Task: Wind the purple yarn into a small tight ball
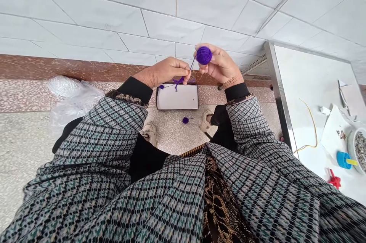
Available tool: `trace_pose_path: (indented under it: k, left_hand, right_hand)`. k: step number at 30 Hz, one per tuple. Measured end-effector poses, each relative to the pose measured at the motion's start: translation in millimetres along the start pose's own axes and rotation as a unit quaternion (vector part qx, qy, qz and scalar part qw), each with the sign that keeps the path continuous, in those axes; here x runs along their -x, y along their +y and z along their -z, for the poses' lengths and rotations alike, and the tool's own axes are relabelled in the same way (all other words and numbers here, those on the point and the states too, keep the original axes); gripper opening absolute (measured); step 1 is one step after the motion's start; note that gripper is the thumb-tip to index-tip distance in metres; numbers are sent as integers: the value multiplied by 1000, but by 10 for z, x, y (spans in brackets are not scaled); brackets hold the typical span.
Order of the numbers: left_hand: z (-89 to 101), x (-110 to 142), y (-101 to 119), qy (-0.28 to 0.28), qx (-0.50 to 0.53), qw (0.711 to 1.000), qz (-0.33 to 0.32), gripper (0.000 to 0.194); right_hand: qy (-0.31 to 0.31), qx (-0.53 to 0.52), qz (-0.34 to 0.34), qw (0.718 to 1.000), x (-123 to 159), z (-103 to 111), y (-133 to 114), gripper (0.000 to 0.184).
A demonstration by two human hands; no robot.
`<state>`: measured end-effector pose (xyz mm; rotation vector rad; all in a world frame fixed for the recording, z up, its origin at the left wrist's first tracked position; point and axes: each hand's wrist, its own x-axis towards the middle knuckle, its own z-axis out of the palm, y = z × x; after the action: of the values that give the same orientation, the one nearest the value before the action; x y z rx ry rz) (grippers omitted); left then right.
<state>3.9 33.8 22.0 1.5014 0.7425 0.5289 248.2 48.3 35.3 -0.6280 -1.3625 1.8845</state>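
My right hand (pixel 221 67) is raised and closed round a small ball of purple yarn (pixel 204 55), held at the fingertips. A taut purple strand (pixel 192 63) runs from the ball down to my left hand (pixel 162 72), whose fingers pinch the strand, with a loose tuft of purple yarn (pixel 178 81) hanging just below them. Both hands are held in front of me above a white box (pixel 177 97) that lies on the floor between my feet. A second, smaller bit of purple yarn (pixel 185 120) lies on the floor in front of the box.
A crumpled clear plastic bag (pixel 71 98) lies on the floor at the left. At the right a white table (pixel 311 94) with a metal edge carries a yellow cord (pixel 311 128), a blue spool (pixel 343 160), a red piece and a bowl. A tiled wall rises ahead.
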Motion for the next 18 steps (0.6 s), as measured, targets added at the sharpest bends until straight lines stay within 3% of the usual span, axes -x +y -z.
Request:
trace_pose_path:
  k: [5,10,14,17,18]
  left_hand:
    - [-47,98,-77,37,79,996,16,36]
    - [75,324,-271,52,23,997,59,37]
    - [396,565,-762,27,-73,991,112,43]
    - [670,724,-1251,70,-184,963,183,56]
    - [734,770,-1386,57,-212,957,190,62]
  right_hand:
    - [166,30,137,976,65,363,-181,58]
    - [266,-25,254,929,345,837,-550,41]
    - [340,-134,320,874,580,960,-713,31]
    - [383,-233,353,821,685,882,-804,23]
    - [382,-267,360,808,708,839,-836,23]
